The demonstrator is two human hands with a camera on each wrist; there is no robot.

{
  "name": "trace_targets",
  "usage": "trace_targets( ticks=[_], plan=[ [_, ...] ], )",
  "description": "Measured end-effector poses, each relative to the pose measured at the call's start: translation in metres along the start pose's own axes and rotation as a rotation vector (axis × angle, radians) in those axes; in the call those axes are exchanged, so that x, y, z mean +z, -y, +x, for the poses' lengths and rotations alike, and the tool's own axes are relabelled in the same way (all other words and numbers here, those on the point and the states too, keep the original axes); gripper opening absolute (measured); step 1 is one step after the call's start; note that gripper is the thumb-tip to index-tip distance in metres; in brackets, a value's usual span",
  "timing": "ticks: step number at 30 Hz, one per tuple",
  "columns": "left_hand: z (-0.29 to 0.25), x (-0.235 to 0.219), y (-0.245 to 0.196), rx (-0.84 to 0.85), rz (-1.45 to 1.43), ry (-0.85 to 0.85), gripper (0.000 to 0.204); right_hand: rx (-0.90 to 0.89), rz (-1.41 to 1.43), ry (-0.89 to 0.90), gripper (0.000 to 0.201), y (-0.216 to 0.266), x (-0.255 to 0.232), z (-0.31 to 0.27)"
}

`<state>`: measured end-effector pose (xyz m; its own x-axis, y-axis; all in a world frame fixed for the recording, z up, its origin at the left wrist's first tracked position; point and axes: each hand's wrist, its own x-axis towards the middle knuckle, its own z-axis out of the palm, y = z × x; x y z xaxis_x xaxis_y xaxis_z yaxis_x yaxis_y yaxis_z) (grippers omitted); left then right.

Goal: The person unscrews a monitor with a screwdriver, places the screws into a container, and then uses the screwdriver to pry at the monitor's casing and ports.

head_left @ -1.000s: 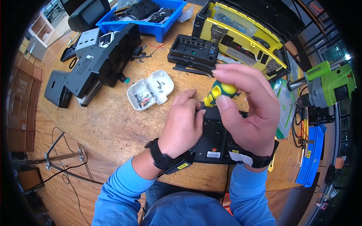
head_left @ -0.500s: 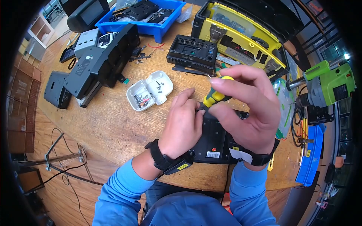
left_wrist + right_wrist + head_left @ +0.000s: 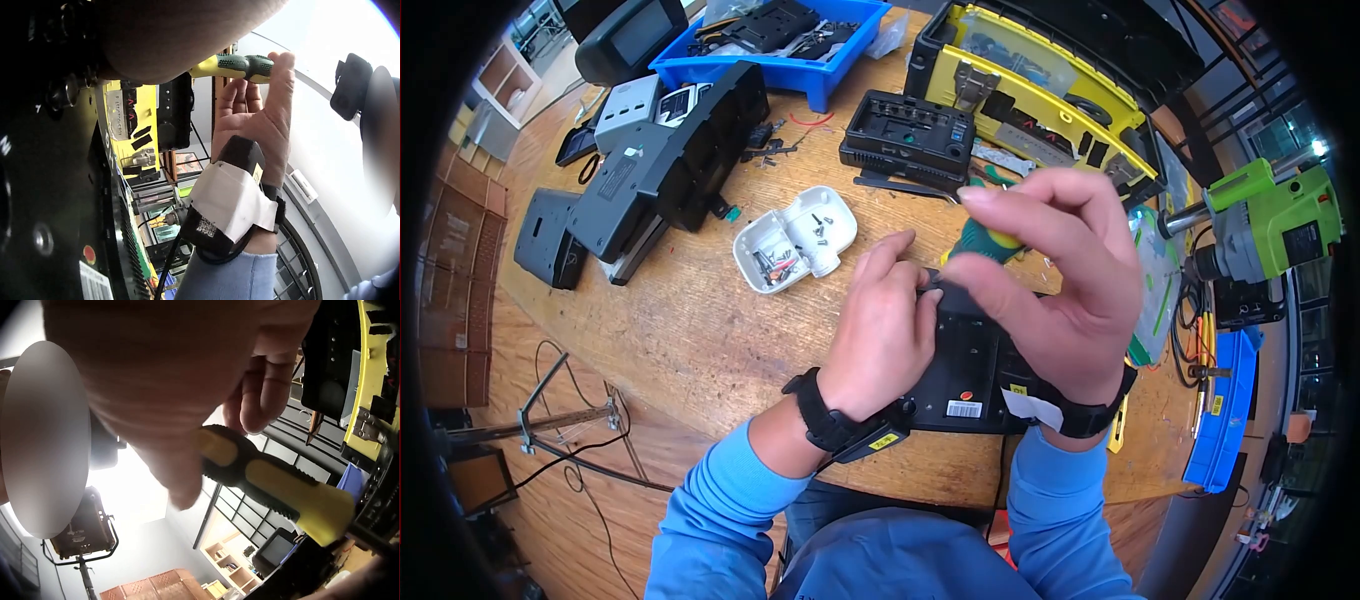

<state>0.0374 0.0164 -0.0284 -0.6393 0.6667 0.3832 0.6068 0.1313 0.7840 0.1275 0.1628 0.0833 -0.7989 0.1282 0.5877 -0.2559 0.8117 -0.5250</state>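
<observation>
A screwdriver (image 3: 978, 243) with a green and yellow handle stands over the upper edge of a black device housing (image 3: 975, 350). My right hand (image 3: 1065, 275) holds the handle's end between thumb and fingers; in the left wrist view the other fingers (image 3: 234, 100) hang loosely bent. In the right wrist view its dark shaft (image 3: 370, 537) points down to the lower right. My left hand (image 3: 880, 325) rests on the housing's upper left corner, thumb and a bent finger close to the shaft; I cannot tell what they pinch. The screwdriver's tip is hidden.
Left of my hands lies an open white case (image 3: 792, 240) with small screws. Behind are a black bit box (image 3: 908, 135), tweezers (image 3: 905, 188), a yellow toolbox (image 3: 1050, 125) and a blue bin (image 3: 820, 75) of parts. Black machines (image 3: 630, 180) stand left; a green power tool (image 3: 1280, 220) is right.
The screwdriver handle has turned in my right fingers, so its green side faces up where yellow showed before. My right thumb and fingers have shifted slightly left. My left hand stays put.
</observation>
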Motion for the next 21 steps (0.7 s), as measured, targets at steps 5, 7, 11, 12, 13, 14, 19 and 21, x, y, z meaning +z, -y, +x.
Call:
trace_targets(
  ticks=[5, 7, 11, 12, 13, 14, 19, 21],
  plan=[
    [-0.001, -0.002, -0.005, -0.029, -0.008, -0.002, 0.014, -0.052, 0.053, -0.045, 0.041, 0.001, 0.003, 0.004],
    [-0.001, -0.002, -0.005, -0.027, 0.002, -0.01, 0.014, -0.099, 0.05, -0.052, 0.044, -0.002, 0.003, 0.006],
    [-0.001, 0.0, 0.002, 0.008, 0.033, 0.043, 0.014, -0.125, -0.01, -0.044, 0.043, -0.005, 0.0, 0.0],
    [0.0, -0.001, -0.001, -0.004, 0.009, 0.019, 0.014, -0.065, -0.037, -0.022, 0.041, -0.005, -0.002, -0.002],
    [0.0, -0.002, -0.003, -0.016, -0.015, -0.006, 0.014, -0.066, -0.036, -0.021, 0.041, -0.004, -0.001, -0.002],
    [0.0, -0.003, -0.004, -0.017, -0.014, -0.007, 0.014, -0.076, -0.023, -0.046, 0.041, -0.003, -0.001, -0.002],
    [-0.001, -0.002, -0.003, -0.023, 0.003, -0.007, 0.014, -0.11, 0.048, -0.093, 0.04, -0.001, 0.003, 0.006],
    [0.0, -0.003, -0.003, -0.022, -0.001, 0.007, 0.014, -0.146, 0.025, -0.065, 0.043, -0.003, 0.004, 0.006]
  ],
)
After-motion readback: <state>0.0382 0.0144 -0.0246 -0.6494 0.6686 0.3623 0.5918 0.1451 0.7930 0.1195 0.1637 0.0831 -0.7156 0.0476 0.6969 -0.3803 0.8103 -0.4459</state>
